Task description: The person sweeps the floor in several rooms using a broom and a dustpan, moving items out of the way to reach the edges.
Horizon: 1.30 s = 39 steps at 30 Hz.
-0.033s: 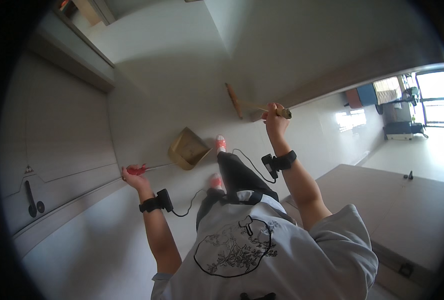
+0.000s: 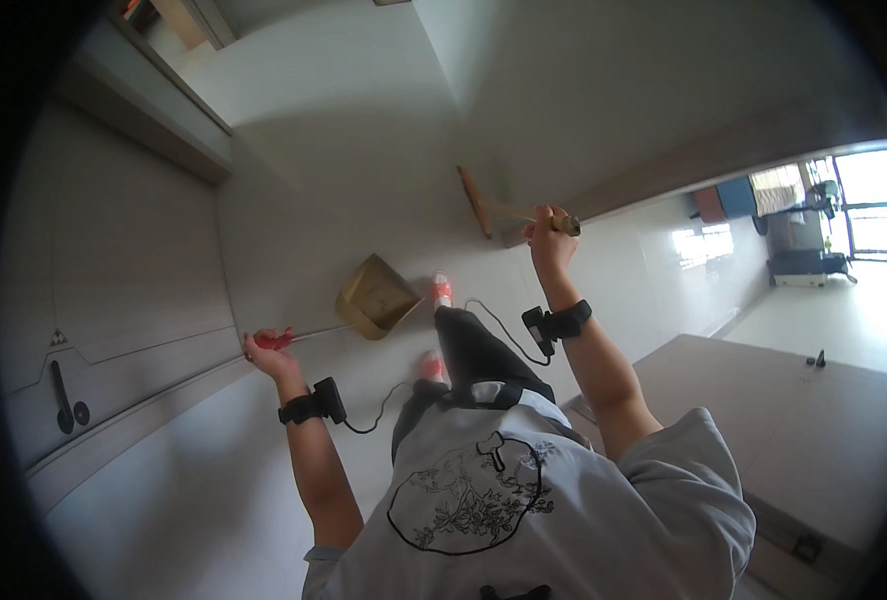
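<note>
At the far left a pale door [image 2: 114,290] stood with a dark handle [image 2: 61,397] low on it, and a ledge [image 2: 144,420] ran along its foot. Next came the left hand [image 2: 269,352], closed around a red grip [image 2: 276,340]; that grip topped a long thin shaft which ran away to the dustpan [image 2: 376,296]. The pan sat on the floor [image 2: 364,130] with its open mouth turned toward the broom, a placing that looked suited to catching what was pushed its way. The left arm was stretched out nearly straight, wrist a little cocked, with a black band [image 2: 309,405] strapped on it and a cable [image 2: 374,418] trailing back toward the body.

Between the arms, the person's dark trousers and two feet in red-and-white slippers [image 2: 443,290] showed, one foot just beside the dustpan.

Farther right, the right hand [image 2: 549,240] was clamped on the top end of the broom stick [image 2: 524,214], fist shut and thumb side up. The stick slanted down to the wooden broom head [image 2: 475,200], which lay on the floor close to the base of the wall, well apart from the dustpan. The right arm was raised and bent at the elbow, forearm pointing up and forward, so the long stick could be steered from its end. A second black band [image 2: 556,324] sat on that wrist.

At the far right lay a low pale platform [image 2: 764,400], and beyond it a bright window [image 2: 874,200]
</note>
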Each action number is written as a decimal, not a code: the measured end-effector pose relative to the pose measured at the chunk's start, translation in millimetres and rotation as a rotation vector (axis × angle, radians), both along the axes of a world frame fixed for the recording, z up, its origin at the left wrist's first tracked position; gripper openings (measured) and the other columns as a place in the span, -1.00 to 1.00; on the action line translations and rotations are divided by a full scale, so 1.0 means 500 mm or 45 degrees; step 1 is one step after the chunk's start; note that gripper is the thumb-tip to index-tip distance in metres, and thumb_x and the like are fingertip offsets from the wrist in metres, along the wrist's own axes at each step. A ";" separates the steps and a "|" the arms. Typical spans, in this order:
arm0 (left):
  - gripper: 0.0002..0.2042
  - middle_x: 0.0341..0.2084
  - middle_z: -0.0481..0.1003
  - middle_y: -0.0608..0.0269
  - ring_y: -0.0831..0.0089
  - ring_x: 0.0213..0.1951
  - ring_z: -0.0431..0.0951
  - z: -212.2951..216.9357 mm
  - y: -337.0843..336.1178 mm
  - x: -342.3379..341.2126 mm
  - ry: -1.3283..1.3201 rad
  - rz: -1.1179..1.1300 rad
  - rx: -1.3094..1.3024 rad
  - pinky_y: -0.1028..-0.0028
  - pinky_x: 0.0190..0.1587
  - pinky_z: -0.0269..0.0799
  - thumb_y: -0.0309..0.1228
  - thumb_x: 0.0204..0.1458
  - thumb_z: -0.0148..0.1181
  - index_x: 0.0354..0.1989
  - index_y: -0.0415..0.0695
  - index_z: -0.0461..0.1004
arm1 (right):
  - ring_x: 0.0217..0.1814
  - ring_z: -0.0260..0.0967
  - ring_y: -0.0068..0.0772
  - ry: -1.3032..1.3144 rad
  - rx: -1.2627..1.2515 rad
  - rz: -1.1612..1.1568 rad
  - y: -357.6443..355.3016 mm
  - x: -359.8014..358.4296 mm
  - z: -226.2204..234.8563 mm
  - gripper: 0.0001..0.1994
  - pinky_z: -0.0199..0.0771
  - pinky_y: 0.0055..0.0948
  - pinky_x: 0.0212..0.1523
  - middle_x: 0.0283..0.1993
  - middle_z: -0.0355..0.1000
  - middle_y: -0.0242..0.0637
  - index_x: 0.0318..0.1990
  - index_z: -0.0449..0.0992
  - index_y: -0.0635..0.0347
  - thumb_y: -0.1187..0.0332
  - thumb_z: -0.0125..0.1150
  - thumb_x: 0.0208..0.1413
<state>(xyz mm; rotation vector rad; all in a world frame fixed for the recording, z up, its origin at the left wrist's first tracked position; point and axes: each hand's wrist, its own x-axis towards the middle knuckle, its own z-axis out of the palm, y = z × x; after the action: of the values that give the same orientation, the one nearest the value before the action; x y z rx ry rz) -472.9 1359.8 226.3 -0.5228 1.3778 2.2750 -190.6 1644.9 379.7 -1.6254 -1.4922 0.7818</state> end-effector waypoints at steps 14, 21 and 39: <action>-0.60 -0.82 0.24 0.20 0.36 -0.73 0.26 0.024 0.071 0.071 0.142 0.016 -0.306 0.43 -0.61 0.30 -0.16 -0.06 -0.23 -0.81 -0.18 0.15 | -0.38 0.32 -0.16 -0.582 0.221 0.519 0.000 -0.045 -0.093 -0.98 0.30 -0.31 -0.39 -0.55 0.36 -0.18 -0.60 0.38 0.13 0.44 0.05 -0.27; -0.60 -0.83 0.22 0.22 0.37 -0.75 0.23 0.001 -0.023 0.075 0.078 0.080 -0.316 0.38 -0.64 0.29 -0.14 -0.09 -0.24 -0.81 -0.16 0.14 | -0.51 0.31 -0.14 -0.282 0.124 0.601 -0.100 -0.071 -0.110 -0.90 0.29 -0.37 -0.49 -0.57 0.33 -0.13 -0.59 0.40 0.13 0.36 0.00 -0.18; -0.67 -0.84 0.16 0.25 0.37 -0.72 0.18 0.037 -0.123 -0.009 -0.216 0.459 -0.197 0.28 -0.68 0.25 -0.21 -0.13 -0.23 -0.83 -0.10 0.08 | -0.82 0.21 -0.57 0.199 -0.219 0.019 -0.084 0.023 0.047 -0.75 0.20 -0.69 -0.81 -0.79 0.26 -0.28 -0.48 0.41 0.32 0.28 -0.04 -0.13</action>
<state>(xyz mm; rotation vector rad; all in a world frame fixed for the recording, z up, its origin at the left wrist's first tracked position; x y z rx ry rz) -477.5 1298.5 244.9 -1.0656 1.4767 2.3362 -179.3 1603.1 403.0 -1.6378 -1.3585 1.0456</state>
